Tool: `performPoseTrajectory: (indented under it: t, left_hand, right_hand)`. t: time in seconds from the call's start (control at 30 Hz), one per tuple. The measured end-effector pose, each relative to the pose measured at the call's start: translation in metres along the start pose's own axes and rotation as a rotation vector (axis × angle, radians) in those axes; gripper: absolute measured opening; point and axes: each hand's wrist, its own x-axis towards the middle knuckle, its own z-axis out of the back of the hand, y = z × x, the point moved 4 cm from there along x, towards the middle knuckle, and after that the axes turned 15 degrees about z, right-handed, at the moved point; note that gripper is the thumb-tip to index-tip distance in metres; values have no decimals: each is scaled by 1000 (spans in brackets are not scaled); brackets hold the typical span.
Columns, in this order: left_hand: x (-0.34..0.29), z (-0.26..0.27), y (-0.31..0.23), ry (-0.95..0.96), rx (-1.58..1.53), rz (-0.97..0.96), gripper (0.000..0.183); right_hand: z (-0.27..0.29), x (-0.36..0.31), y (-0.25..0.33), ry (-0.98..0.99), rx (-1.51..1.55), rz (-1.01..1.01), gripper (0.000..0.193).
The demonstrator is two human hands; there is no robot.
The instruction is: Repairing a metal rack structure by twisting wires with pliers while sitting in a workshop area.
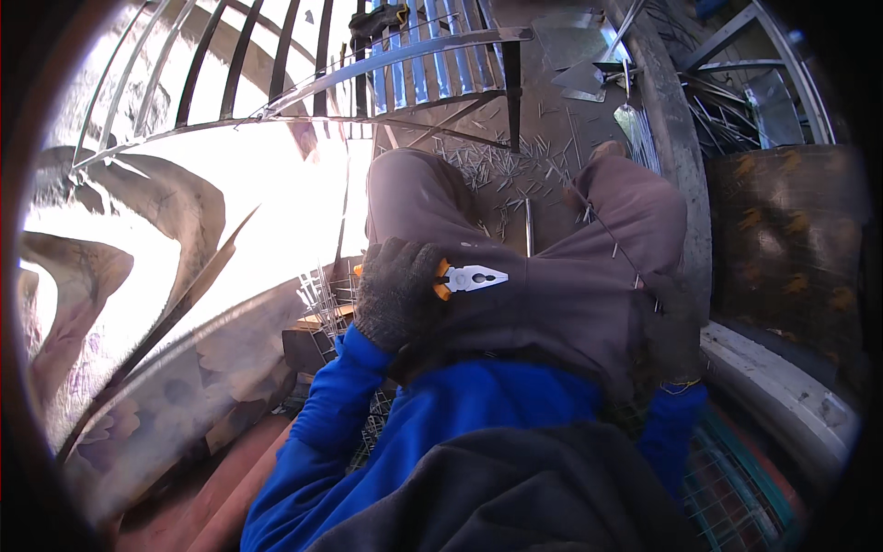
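My left hand (397, 290), in a dark knit work glove, rests above my left thigh. It is closed around the orange handles of combination pliers (474, 278), whose silver jaws point right across my lap. Over by my right hip, my right hand (673, 331) wears a dark glove too and lies in shadow. Its fingers look closed on a thin metal rod (614, 237), which slants up and left over my right leg. The exact grip there is hard to make out. A short bright metal rod (529, 227) stands out on the floor between my knees.
Many short cut wire pieces (501, 170) litter the floor ahead. A slatted metal rack (395, 69) stands at the far left, with a dark glove (377, 20) on it. Long thin rods (636, 133) lie by a concrete ledge (676, 138) on the right. Wire mesh (736, 488) shows at lower right.
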Motion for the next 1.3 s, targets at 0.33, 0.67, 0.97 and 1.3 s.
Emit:
performPoseTrajectory:
  t: [0.33,0.67,0.97,1.3]
  left_hand:
    - [7,18,-7,249,-420,-6,42]
    - [11,1,6,386,-525,-70,40]
    - [-13,39,17,551,-259,23,42]
    - [147,2,5,440,-1099,57,36]
  right_hand:
    - [5,-24,17,-166,221,-167,16]
    - [-12,-26,23,56,422,-257,21]
    - [-16,-62,14,339,373,-157,26]
    - [156,150,40,-510,570,182,55]
